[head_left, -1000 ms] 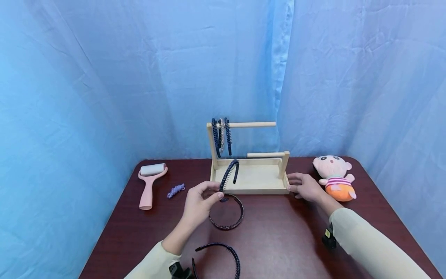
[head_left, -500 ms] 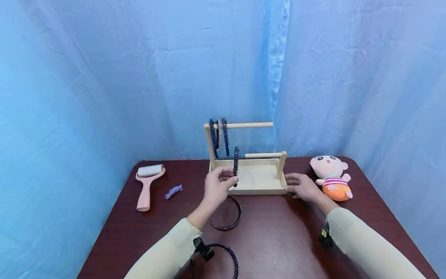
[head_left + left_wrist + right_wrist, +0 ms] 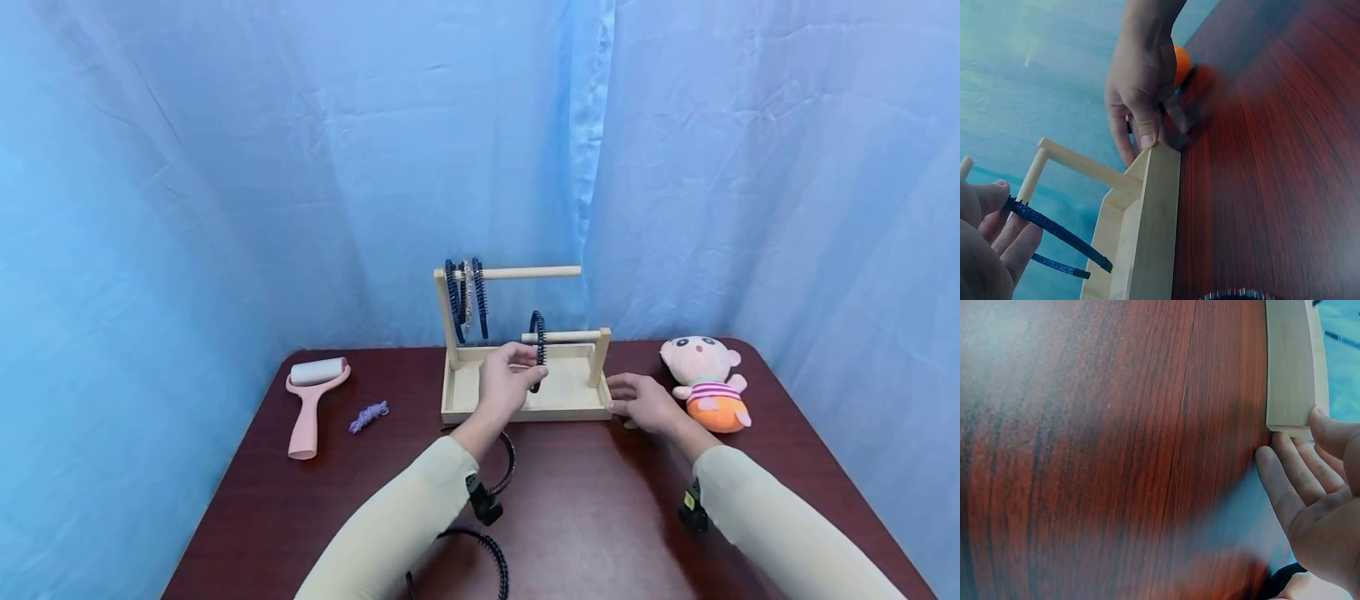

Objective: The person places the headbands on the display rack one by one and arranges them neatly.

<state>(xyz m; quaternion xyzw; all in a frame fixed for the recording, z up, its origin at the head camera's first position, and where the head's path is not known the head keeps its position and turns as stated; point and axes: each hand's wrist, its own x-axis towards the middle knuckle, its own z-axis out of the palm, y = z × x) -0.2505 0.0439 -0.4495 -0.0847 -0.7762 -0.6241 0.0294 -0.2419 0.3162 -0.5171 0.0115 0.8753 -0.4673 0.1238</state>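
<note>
My left hand [image 3: 504, 385] pinches a dark blue toothed headband [image 3: 540, 354] between thumb and fingers; its glittery surface shows in the left wrist view. The headband is upright at the free end of the lower rod [image 3: 573, 337] of a wooden headband stand [image 3: 566, 414]. Whether it loops around that rod or stands in front, I cannot tell. Several headbands [image 3: 480, 298] hang at the left of the upper rod [image 3: 536, 272]. My right hand [image 3: 647, 402] rests against the right end of the stand's tray, thumb on the rim and fingers extended along the end wall [image 3: 1294, 432].
Two headbands lie on the table: one [image 3: 512, 462] partly under my left forearm, another [image 3: 501, 567] near the front. At left are a pink-handled lint roller [image 3: 306, 412] and a purple cord bundle [image 3: 369, 416]. A plush doll [image 3: 708, 383] lies at right.
My left hand has carried the headband right and up, from the tray's left front to the lower rod's tip. The headband has turned more edge-on. My right hand stays at the tray's end.
</note>
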